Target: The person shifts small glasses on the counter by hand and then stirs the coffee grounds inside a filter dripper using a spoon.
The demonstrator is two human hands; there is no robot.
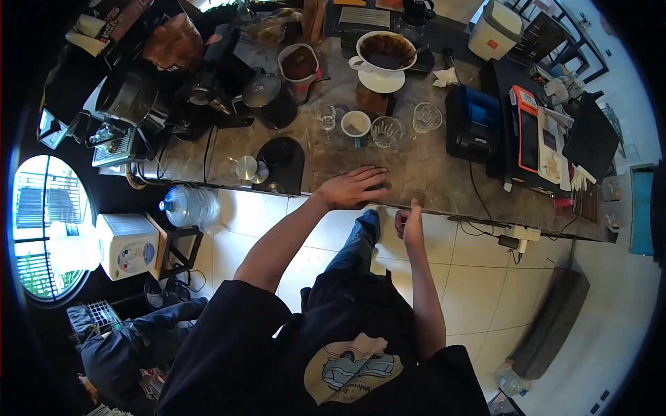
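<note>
My left hand lies flat on the front edge of the wooden counter, fingers spread, holding nothing. Just past the counter's edge, to its right, my right hand is curled with the thumb up; whether anything is inside it is hidden. Beyond my left hand stand a small cup with pale contents, a clear glass, a small glass and another glass. Behind them a white dripper with dark grounds sits above a brown-looking server.
An espresso machine, a black kettle and a black mat are at the left. At the right are a printer and a red-edged device. A person is at the lower left.
</note>
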